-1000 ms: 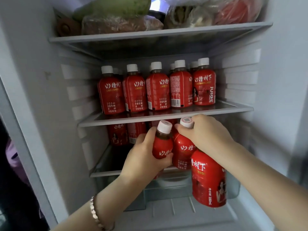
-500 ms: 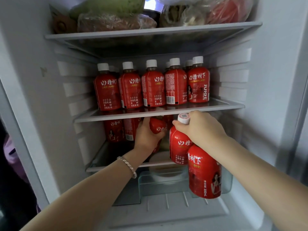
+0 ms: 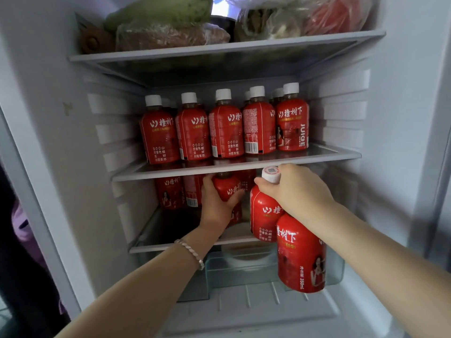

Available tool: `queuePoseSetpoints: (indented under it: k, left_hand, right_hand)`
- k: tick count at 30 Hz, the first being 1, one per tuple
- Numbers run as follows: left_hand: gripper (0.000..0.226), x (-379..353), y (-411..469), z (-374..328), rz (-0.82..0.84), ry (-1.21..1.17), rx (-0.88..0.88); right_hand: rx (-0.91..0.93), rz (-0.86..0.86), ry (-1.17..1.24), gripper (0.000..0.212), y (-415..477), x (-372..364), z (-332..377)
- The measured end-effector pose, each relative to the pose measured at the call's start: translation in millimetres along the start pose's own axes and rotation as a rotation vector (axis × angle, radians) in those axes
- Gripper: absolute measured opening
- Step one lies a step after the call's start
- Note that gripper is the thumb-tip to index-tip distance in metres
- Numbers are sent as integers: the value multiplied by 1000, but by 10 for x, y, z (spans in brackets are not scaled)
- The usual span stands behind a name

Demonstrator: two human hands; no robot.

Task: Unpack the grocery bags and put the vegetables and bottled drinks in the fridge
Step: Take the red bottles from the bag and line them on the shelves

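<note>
Head view: the fridge [image 3: 402, 118] is open and, as I judge, the task is well past the half. On the top shelf [image 3: 219, 48] veg is already stored: a green gourd [image 3: 166, 11], a wrapped piece [image 3: 170, 35] and a bag w/ red content [image 3: 339, 13]. The middle shelf [image 3: 244, 167] carries a full row of red bottles [image 3: 224, 128], w/ more caps behind. On the lower shelf [image 3: 151, 247] some back bottles [image 3: 170, 191] stand at the left-rear. The grocery bags are not in view, so what remains outside I cannot tell. The three bottles in the hands are not yet placed.

L hand [image 3: 217, 203], w/ a bracelet [image 3: 190, 250] on the wrist, is inside the lower compartment, fingers curled round the shoulder of the first bottle [image 3: 228, 189]. This bottle is approx. upright, just under the middle shelf edge, which hides its cap. Whether its base touches the shelf I cannot tell, as the hand covers it.

R hand [image 3: 295, 191] is in front of the same compartment, clamped on the neck of the second bottle [image 3: 264, 215], whose white cap [image 3: 271, 173] sticks out above the thumb. The third bottle [image 3: 301, 254] hangs lower and nearer to the camera, touching the second one. Its top is hidden under the palm, so the exact hold there is not visible. Both hang outside the shelf, above the clear drawer [image 3: 234, 267].
</note>
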State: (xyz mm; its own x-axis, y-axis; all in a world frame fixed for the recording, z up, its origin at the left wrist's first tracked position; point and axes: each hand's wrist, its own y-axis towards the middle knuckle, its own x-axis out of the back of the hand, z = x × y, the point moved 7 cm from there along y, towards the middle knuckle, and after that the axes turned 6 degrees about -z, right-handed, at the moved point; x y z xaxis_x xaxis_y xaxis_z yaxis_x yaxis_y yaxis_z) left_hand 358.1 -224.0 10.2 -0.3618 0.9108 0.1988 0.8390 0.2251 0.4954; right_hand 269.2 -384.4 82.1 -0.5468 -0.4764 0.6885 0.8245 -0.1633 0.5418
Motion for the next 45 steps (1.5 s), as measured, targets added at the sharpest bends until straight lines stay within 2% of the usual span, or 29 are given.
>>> queuePoseSetpoints:
  k: [5, 8, 12, 14, 16, 18, 20, 21, 24, 26, 31, 34, 40, 43, 45]
  left_hand:
    - [80, -40, 248, 88, -25, 570, 12]
    - [71, -51, 257, -23, -51, 654, -27]
    - [72, -58, 191, -6, 15, 483, 104]
    - [61, -30, 40, -96, 31, 329, 79]
    - [41, -30, -230, -234, 152, 27, 48]
    - [34, -49, -526, -396, 371, -285, 83]
    - [47, -75, -693, -524, 542, -331, 25]
    - [55, -76, -720, -554, 565, -301, -13]
    - [61, 5, -671, -590, 417, -232, -100]
    - [60, 78, -646, -588, 344, -198, -144]
    - [56, 295, -607, -502, 201, -108, -147]
    - [57, 366, -608, -483, 176, -91, -150]
    - [58, 370, -628, -481, 171, -70, -133]
    - [59, 374, -631, -451, 156, -81, -121]
    - [62, 376, -630, -433, 153, -75, -114]
  right_hand:
    - [-5, 13, 6, 36, 10, -26, -22]
    - [3, 5, 15, 35, 2, -39, -18]
    - [24, -32, 28, 40, -11, -14, -11]
    - [33, -30, 29, 40, -9, -14, -17]
    - [35, -21, 35, 42, -1, -25, -27]
    - [44, -5, 49, 42, 5, -33, -1]
    - [85, 41, 73, 39, 8, -57, 79]
    - [112, 75, 85, 37, 7, -83, 129]
    - [163, 110, 127, 34, -18, -115, 230]
    - [174, 14, 166, 37, -40, -40, 218]
    - [217, -492, 273, 36, -56, 386, 51]
    - [247, -690, 298, 34, -50, 462, -19]
    - [223, -774, 191, 25, -15, 248, 25]
    - [182, -735, 96, 29, -22, 139, 18]
    - [187, -776, 55, 33, -147, 81, -28]
